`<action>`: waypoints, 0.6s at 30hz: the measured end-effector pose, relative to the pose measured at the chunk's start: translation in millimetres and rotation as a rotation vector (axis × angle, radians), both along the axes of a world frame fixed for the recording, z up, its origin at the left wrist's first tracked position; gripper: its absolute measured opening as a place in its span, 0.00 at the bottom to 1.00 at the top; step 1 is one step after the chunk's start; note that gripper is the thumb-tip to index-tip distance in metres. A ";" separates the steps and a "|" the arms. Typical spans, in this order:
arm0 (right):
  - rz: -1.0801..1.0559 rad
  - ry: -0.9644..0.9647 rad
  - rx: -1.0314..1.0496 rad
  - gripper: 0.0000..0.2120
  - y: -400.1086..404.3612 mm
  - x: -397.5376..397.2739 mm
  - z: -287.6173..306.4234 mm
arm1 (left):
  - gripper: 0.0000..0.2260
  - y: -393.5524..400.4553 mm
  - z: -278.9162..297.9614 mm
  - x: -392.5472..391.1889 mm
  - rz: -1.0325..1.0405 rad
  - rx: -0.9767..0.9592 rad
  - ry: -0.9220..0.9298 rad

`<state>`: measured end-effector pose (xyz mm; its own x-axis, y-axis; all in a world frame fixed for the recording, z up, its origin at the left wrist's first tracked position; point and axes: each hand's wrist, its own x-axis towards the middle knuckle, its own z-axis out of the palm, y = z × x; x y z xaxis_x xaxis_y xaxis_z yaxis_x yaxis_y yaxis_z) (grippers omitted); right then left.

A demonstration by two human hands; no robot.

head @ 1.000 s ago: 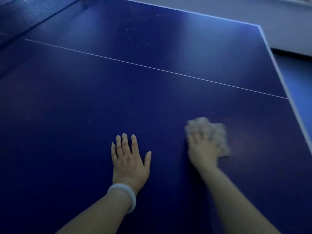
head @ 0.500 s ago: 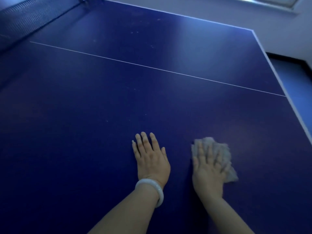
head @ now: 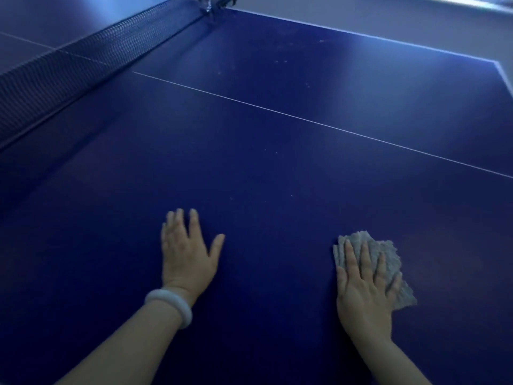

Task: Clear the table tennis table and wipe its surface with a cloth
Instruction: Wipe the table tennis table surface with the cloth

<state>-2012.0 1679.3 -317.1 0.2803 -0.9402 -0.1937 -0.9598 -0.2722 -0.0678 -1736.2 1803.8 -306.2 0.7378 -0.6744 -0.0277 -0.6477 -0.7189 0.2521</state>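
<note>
The right hand (head: 365, 298) lies flat on the cloth (head: 388, 262), palm down, fingers (head: 350, 255) spread and straight, pressing it onto the table (head: 263, 168); this grip is open, not closed round anything. The cloth is a crumpled grey piece, its long axis running from near the fingertips back and to the right of the palm, one corner sticking out just right of the wrist. Its far edge shows just past the fingertips.

The left hand (head: 186, 254) rests well apart to the left of the cloth, also flat and open on the bare table, thumb out toward the right hand, holding nothing. A white bangle (head: 169, 307) sits on that wrist.

Ahead of both hands a thin white line (head: 319, 124) crosses the blue surface slantwise. Far beyond and left of the left hand the dark net (head: 83, 65) runs up to its post (head: 206, 4). A few pale specks dot the surface ahead of the hands. Nothing lies between the two hands or just ahead of the cloth.
</note>
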 end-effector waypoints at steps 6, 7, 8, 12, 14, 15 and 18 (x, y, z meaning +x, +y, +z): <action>0.189 -0.075 -0.017 0.27 37.9 62.1 0.7 | 0.36 4.4 -14.3 20.4 0.136 0.138 -0.046; 0.338 -0.107 -0.021 0.28 46.0 69.3 -0.9 | 0.36 3.4 -15.8 19.9 0.137 0.144 -0.054; 0.472 -0.144 -0.021 0.28 46.4 74.1 0.2 | 0.36 2.9 -16.7 20.2 0.137 0.149 -0.060; 0.521 -0.010 -0.039 0.30 -37.9 79.2 -0.3 | 0.35 1.9 -16.9 21.5 0.140 0.150 -0.069; 0.153 -0.065 0.004 0.29 -94.7 87.7 3.9 | 0.34 1.3 -16.6 19.9 0.141 0.147 -0.074; -0.029 -0.129 0.050 0.27 -115.1 97.5 11.1 | 0.34 1.2 -17.0 20.0 0.142 0.144 -0.076; -0.025 -0.120 0.109 0.27 -115.5 138.9 23.0 | 0.33 2.9 -17.9 21.3 0.145 0.143 -0.062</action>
<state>-1873.0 1563.8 -294.0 0.2846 -0.9222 -0.2618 -0.9494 -0.2332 -0.2105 -1714.9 1806.6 -324.1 0.8299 -0.5538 -0.0674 -0.5462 -0.8312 0.1038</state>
